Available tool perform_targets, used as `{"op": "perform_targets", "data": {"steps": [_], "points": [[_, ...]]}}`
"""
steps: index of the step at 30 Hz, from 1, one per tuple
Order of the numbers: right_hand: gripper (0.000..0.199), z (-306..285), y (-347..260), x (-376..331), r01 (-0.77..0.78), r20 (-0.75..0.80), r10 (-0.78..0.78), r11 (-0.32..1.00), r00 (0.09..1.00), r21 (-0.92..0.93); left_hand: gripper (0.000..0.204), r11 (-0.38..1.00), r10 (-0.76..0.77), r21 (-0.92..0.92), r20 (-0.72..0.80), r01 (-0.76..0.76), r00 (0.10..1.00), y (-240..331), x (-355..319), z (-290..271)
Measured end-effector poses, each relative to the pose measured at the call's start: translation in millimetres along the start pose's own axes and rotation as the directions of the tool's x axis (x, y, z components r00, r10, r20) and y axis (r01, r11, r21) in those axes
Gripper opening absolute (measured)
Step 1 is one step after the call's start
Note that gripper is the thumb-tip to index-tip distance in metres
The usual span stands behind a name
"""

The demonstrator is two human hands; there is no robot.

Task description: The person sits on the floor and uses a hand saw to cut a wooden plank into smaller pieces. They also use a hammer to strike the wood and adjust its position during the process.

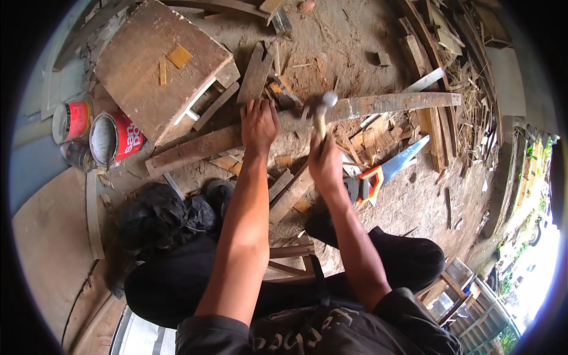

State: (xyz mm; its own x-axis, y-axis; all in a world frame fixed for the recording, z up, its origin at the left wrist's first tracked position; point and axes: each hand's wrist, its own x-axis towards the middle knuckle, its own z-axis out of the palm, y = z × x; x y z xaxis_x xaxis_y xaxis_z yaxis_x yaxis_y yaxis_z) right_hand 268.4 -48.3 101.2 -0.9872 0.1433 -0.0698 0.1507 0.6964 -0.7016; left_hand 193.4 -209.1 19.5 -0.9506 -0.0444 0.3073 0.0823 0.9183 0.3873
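In front of me a long, worn wooden plank [390, 106] lies across the work area from left to right. My left hand [259, 125] is closed over its middle-left part, fingers wrapped over the far edge. Just to the right, my right hand [326, 160] grips the wooden handle of a hammer [320, 125]. The hammer's metal head, slightly blurred, is over the plank, and I cannot tell whether it touches the wood. Near my right forearm a handsaw [396, 165] with an orange and black handle lies on the ground.
At the far left stands a brown wooden box [154, 53] with scraps on top. Red paint cans [118, 139] sit beside it. A black plastic bag [160, 216] lies by my left leg. Stacked boards [426, 59] and wood scraps line the right side. Offcuts [290, 195] lie below the plank.
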Motion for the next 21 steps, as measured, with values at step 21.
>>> {"op": "perform_targets", "data": {"steps": [21], "points": [[0.037, -3, 1, 28, -0.254, -0.01, 0.257, 0.96, 0.966, 0.116, 0.028, 0.998, 0.008, -0.061, 0.012, -0.008, 1.0, 8, -2, -2]]}}
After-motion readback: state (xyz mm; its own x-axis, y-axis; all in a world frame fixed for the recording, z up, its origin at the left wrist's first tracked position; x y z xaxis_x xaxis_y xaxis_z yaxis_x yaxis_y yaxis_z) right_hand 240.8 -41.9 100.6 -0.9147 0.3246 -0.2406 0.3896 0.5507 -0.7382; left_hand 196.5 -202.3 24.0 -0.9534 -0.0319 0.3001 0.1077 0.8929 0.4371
